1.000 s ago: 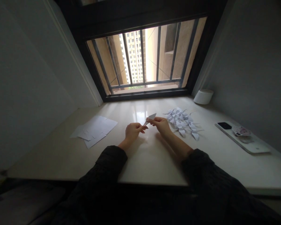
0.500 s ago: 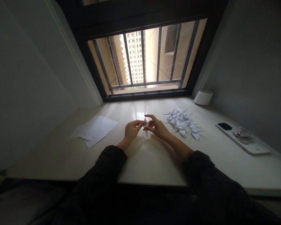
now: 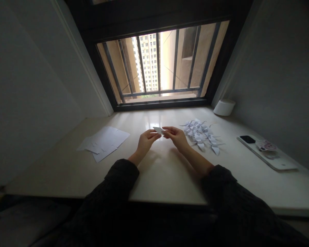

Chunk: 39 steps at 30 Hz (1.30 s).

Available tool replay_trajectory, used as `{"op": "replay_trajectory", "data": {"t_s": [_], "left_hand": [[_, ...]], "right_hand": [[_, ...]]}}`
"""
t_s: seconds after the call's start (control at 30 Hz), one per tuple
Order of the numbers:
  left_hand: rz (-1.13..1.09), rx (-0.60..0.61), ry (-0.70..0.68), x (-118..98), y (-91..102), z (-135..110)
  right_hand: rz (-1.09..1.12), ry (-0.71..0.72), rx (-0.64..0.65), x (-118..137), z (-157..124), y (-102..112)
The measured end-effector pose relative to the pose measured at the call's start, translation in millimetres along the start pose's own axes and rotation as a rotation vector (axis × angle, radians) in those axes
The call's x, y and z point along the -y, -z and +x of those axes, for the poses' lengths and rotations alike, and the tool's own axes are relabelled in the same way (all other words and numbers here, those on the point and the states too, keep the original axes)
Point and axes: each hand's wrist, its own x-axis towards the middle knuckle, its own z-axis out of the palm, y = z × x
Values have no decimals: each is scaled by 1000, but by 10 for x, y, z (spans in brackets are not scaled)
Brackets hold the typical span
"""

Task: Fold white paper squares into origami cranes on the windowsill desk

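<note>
A small white folded paper piece [image 3: 158, 130] is held a little above the sill, lying slantwise between my two hands. My right hand [image 3: 177, 139] pinches its right end between thumb and fingers. Around the left part are the thumb and fingers of my left hand [image 3: 145, 142], closed on it, with the index finger partly hidden behind the paper. To the right of my right hand lies a pile of folded white paper cranes [image 3: 197, 130], with thin pointed ends sticking out.
Loose white paper sheets [image 3: 109, 140] lie overlapping on the pale sill [image 3: 167, 185] at left. A phone [image 3: 269, 154] with a cartoon grip rests at right. A white rounded object [image 3: 224, 107] stands in the back right corner, beside the barred window [image 3: 157, 65].
The folded paper has turned from upright to a flatter slant, its point now toward the upper left. My right index finger has come down from its raised position onto the paper.
</note>
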Motion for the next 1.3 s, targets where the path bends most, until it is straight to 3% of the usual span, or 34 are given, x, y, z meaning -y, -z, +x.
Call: {"op": "replay_trajectory", "data": {"t_s": [0.13, 0.3, 0.57, 0.7, 1.0, 1.3], "left_hand": [[-1, 42, -87, 36, -9, 1], [136, -6, -123, 35, 14, -24], [155, -30, -26, 75, 21, -2], [89, -16, 18, 62, -9, -10], [13, 1, 96, 37, -20, -30], [34, -33, 74, 29, -28, -36]], "right_hand": [[35, -75, -38, 22, -22, -19], [-36, -20, -3, 13, -29, -28], [-458, 374, -80, 49, -106, -33], [-622, 477, -134, 69, -155, -43], [-759, 536, -108, 64, -162, -31], [-671, 519, -42, 64, -144, -37]]}}
